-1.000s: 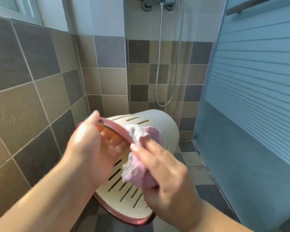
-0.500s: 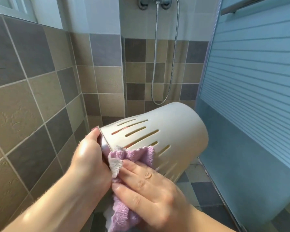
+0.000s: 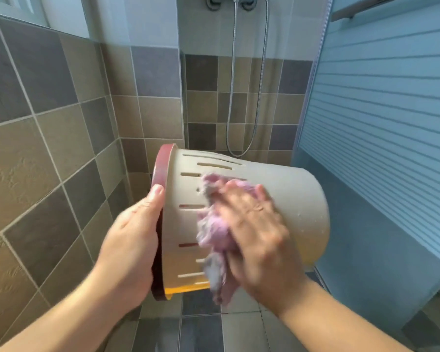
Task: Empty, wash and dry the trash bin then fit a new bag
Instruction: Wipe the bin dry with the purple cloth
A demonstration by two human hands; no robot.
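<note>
Since half a second ago the trash bin [image 3: 297, 199] has turned so its dark red rim [image 3: 160, 179] now faces left and its closed base points right, and the purple cloth [image 3: 214, 235] has slid from the rim edge onto the slotted cream side. The bin is held in the air on its side, above the tiled floor [image 3: 201, 331] of a shower corner. The left hand [image 3: 132, 240] grips the rim, thumb over the edge. The right hand [image 3: 259, 232], fingers spread fairly flat and motion-blurred, presses the cloth against the bin wall. A shower hose [image 3: 259, 97] hangs behind.
</note>
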